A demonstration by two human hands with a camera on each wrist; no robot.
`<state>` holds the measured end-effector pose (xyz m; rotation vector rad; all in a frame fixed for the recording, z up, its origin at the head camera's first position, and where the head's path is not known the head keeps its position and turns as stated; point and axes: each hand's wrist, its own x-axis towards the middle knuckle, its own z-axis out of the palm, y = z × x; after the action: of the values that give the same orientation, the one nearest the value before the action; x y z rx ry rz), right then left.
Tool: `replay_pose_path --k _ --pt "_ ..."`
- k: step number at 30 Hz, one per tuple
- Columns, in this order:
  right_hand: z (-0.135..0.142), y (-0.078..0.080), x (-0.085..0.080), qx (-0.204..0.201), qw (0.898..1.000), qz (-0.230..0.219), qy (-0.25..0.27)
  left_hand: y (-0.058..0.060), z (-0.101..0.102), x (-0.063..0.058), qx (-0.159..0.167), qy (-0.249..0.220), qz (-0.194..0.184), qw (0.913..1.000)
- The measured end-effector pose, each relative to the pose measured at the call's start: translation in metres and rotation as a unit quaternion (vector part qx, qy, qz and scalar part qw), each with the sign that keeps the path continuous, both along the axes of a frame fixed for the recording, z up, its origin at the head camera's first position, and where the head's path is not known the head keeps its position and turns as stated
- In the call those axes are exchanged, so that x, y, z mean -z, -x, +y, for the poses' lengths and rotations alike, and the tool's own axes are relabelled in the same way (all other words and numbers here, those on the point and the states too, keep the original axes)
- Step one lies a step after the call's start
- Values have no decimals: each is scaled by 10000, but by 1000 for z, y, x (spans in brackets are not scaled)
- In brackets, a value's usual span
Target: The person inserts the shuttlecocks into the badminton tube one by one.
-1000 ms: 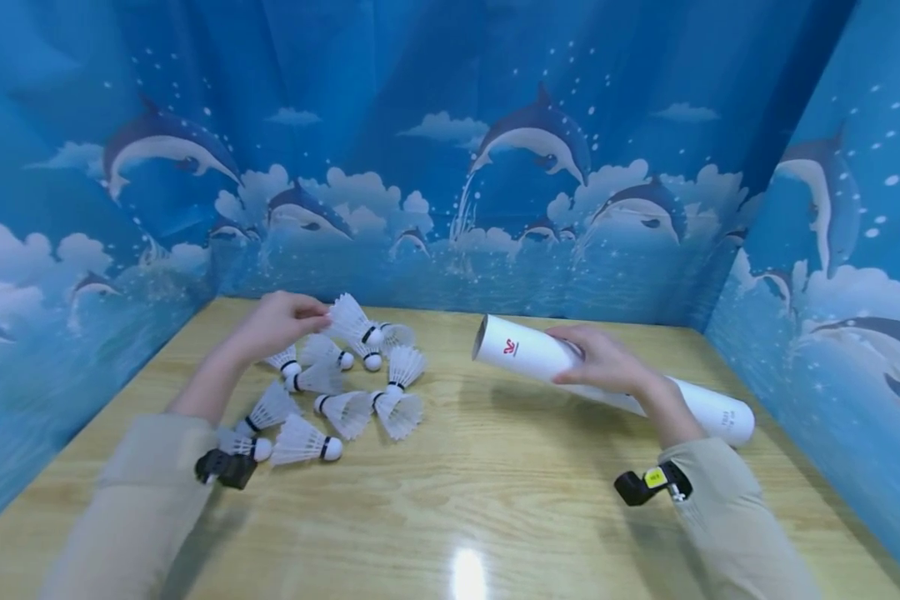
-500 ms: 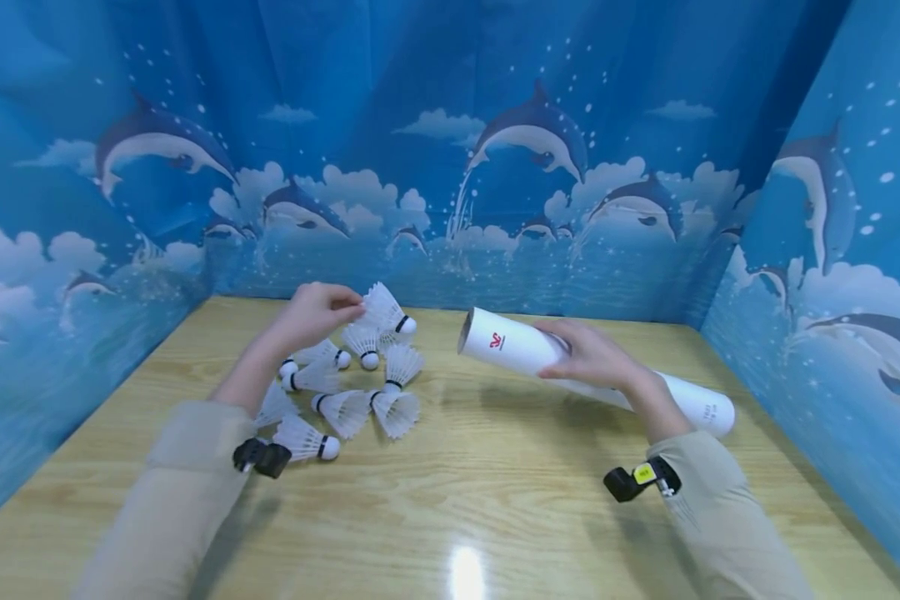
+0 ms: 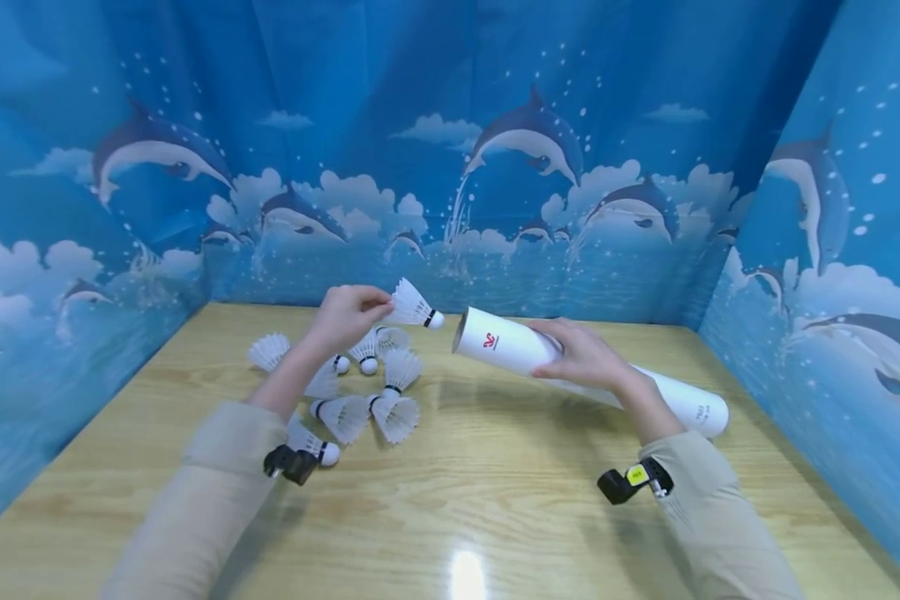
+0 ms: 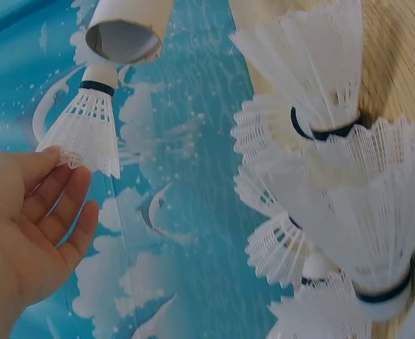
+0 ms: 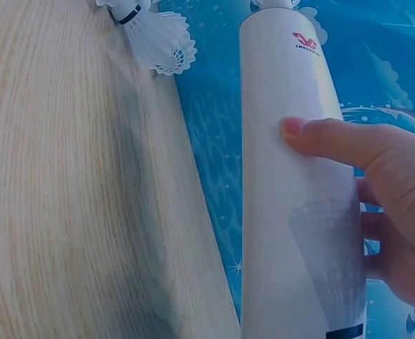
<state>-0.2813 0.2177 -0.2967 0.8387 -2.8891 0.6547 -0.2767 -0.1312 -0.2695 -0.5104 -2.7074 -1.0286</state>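
Observation:
My left hand (image 3: 351, 315) pinches a white shuttlecock (image 3: 413, 306) by the edge of its skirt. The cork end points right, a short way from the open mouth of a white shuttlecock tube (image 3: 506, 340) with a red logo. My right hand (image 3: 583, 354) grips that tube around its body, thumb across the near side, and holds it slanted with the mouth end raised. In the left wrist view the held shuttlecock (image 4: 90, 120) has its cork just below the tube's dark opening (image 4: 125, 41). The right wrist view shows my thumb (image 5: 320, 135) lying along the tube (image 5: 292, 176).
Several more shuttlecocks (image 3: 342, 417) lie loosely grouped on the left of the wooden table (image 3: 420, 500), partly behind my left forearm. Blue dolphin-print curtains (image 3: 390, 150) stand along the back and both sides.
My left hand has carried the shuttlecock rightward from over the pile toward the tube's mouth. The tube has shifted slightly left in my right hand.

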Motion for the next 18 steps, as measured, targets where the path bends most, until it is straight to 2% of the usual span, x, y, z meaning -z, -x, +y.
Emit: replay_pose_path --k 9,18 --pt "-3 0 2 90 10000 -7 -36 0 16 5 90 27 256 9996" --pt "-4 -4 0 177 9998 -47 47 3 30 7 284 33 280 9992"
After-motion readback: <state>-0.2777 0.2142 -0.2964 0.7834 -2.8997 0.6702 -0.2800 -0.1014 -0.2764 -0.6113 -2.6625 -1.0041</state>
